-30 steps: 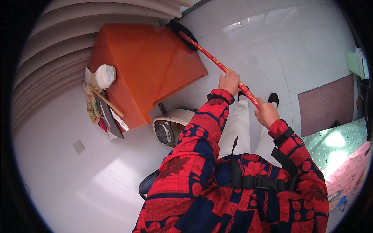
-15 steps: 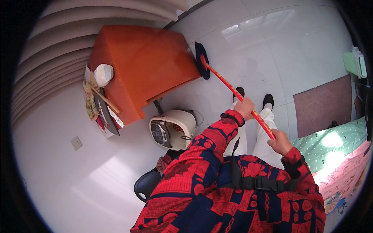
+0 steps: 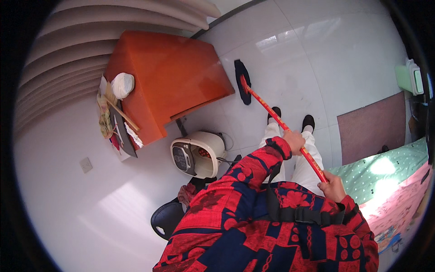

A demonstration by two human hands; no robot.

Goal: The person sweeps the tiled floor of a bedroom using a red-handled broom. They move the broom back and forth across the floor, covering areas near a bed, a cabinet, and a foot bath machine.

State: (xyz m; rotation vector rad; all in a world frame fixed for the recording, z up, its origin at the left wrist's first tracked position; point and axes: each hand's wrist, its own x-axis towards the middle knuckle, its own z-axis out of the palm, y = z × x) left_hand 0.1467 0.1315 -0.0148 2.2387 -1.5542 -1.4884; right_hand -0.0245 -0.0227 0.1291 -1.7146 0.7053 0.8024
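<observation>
A mop (image 3: 270, 107) with a long red handle slants across the view from upper left to lower right. Its dark flat head (image 3: 243, 82) lies on the pale tiled floor, just right of the orange wooden desk (image 3: 176, 77). My left hand (image 3: 295, 142) wraps round the middle of the handle. Lower down, near the handle's top end, my right hand (image 3: 334, 187) is closed on it as well. Both sleeves are red and navy patterned. My feet in dark shoes (image 3: 308, 123) stand right of the handle's middle.
A cream foot-bath tub (image 3: 206, 144) with a cord stands below the desk, near a black chair (image 3: 166, 220). A brown mat (image 3: 374, 129) lies right of my feet, beside a bed with a green cover (image 3: 362, 177). A pale green bin (image 3: 404, 78) stands far right.
The mop head has moved back toward me and slightly right, away from the desk's edge. Both hands have shifted down and right with the handle, still gripping it.
</observation>
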